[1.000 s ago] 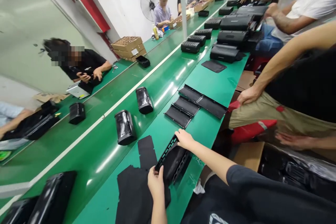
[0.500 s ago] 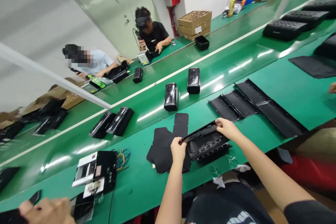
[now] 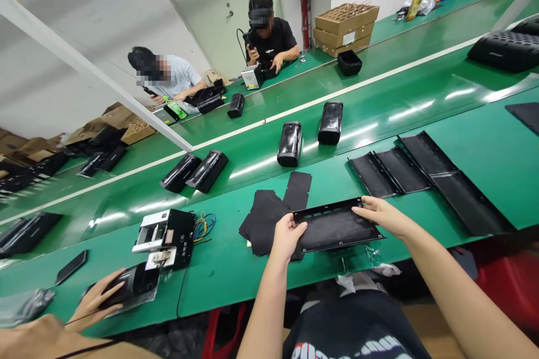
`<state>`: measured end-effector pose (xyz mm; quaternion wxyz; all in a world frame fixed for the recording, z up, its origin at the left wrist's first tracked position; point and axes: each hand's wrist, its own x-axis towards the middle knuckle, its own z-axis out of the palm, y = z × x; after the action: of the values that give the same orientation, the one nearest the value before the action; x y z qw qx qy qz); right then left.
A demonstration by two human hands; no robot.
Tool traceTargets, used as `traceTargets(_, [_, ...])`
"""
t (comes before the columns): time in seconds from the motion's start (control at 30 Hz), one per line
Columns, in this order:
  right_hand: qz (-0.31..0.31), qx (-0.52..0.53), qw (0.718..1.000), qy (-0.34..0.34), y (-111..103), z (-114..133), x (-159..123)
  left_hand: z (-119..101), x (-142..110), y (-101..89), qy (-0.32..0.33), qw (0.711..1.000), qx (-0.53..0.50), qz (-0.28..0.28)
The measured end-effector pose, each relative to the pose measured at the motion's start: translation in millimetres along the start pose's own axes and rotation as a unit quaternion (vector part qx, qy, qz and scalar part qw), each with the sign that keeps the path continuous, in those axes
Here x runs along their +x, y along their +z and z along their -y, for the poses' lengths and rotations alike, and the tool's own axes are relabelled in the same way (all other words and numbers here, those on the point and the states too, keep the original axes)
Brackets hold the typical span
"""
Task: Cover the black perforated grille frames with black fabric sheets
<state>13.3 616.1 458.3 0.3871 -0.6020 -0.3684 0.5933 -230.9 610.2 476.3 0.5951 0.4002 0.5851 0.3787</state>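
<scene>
A black plastic speaker housing panel (image 3: 337, 227), tray-like with clips and slots along its rim, is held level over the front edge of the bench by both hands. My left hand (image 3: 288, 234) grips its left end, thumb on the inner face. My right hand (image 3: 381, 213) holds the right end near the far corner, thumb over the rim. Left of the panel lies a loose pile of flat black sheets (image 3: 261, 216), with a smaller black sheet (image 3: 298, 189) behind. To the right rest several similar black panels (image 3: 421, 151), inner faces up.
A white-and-black bench machine (image 3: 166, 238) with coloured wires stands left. Beside it a co-worker's hand (image 3: 99, 300) rests on a black housing (image 3: 130, 286). A phone-like black slab (image 3: 71, 267) lies nearby. Glossy black housings (image 3: 289, 143) sit on the green conveyor (image 3: 244, 165). Two people work across it.
The panel has turned so its inner face shows upward, and both hands have shifted their hold on its ends. The view has swung left, and the co-worker's hand now lies on a housing.
</scene>
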Motion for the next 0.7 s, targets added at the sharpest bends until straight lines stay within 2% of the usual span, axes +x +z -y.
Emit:
traceTargets(0.17, [0.048,0.011,0.998,-0.031,-4.3,9.8,-12.2,-12.7,-14.8,2.4,-0.004,0.999,-0.039,0.017])
traceTargets(0.27, [0.021,0.030,0.999,-0.018,-8.7,19.0,-22.0,-24.7,-25.1,3.6,0.009,0.997,-0.073,0.014])
traceTargets(0.37, [-0.008,0.044,0.999,-0.025,-13.1,30.4,-33.1,-40.0,-37.0,3.3,0.031,0.997,-0.065,0.024])
traceTargets(0.5, [0.039,0.011,0.996,-0.085,-14.8,44.5,-45.2,-56.6,-49.0,2.6,0.055,0.997,-0.035,0.037])
traceTargets(0.63, [-0.042,-0.047,0.991,-0.122,-14.1,48.2,-48.4,-59.7,-50.8,0.6,0.061,0.996,-0.026,0.067])
traceTargets(0.7, [-0.059,-0.070,0.988,-0.122,-13.9,46.8,-47.8,-58.1,-49.5,-0.7,0.062,0.995,-0.023,0.074])
